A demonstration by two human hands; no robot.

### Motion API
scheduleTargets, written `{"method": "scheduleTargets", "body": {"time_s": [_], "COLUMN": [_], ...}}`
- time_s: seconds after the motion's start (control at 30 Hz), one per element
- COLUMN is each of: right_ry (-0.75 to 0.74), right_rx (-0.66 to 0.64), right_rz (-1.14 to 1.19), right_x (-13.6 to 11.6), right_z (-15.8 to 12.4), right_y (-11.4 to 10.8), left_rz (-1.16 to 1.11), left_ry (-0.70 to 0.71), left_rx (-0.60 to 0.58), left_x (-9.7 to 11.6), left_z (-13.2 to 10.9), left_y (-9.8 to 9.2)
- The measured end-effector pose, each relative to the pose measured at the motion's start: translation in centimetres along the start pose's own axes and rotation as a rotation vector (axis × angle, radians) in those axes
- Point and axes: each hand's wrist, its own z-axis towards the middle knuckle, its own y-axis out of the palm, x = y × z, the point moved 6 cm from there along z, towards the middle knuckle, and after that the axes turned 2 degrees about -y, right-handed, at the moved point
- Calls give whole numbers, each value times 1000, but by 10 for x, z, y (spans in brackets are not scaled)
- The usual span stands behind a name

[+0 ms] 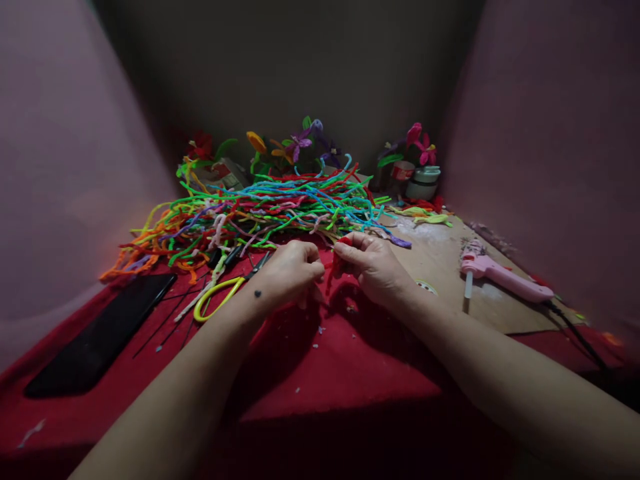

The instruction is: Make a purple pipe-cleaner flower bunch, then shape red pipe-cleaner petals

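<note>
A short red pipe cleaner [330, 275] is held up between my two hands over the red cloth. My right hand [373, 263] is closed in a pinch on it, and a bit of red shows above the thumb. The fingers of my left hand [295, 267] are curled shut at the other side, where the red strand reaches their tips; the exact grip is partly hidden. Yellow-handled scissors [220, 297] lie by my left wrist, the blades partly behind the hand. Behind both hands is a heaped pile of many-coloured pipe cleaners [280, 207].
A black phone [103, 337] lies at left, near thin dark stems [165, 323]. On a cardboard sheet [505, 313] at right rests a pink glue gun [510, 277] with its cord. Pipe-cleaner flowers [300, 143] and a lidded jar [424, 181] stand at the back.
</note>
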Motion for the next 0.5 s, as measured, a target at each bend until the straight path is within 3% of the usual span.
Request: {"method": "scheduleTargets", "body": {"time_s": [0.1,0.2,0.27,0.37,0.5], "right_ry": [1,-10,-16,-14,31], "right_rx": [43,61,52,41,21], "right_rz": [14,-18,-45,-38,11], "right_x": [1,-1,-3,-4,2], "right_z": [1,1,0,-1,-2], "right_y": [-3,-4,-3,-1,0], "left_rz": [164,119,41,-54,-173], "left_ry": [74,237,298,244,141], "left_rx": [103,200,169,111,124], "left_x": [5,11,13,12,11], "left_z": [-1,-2,-2,-1,-5], "left_y": [-11,-16,-12,-4,-1]}}
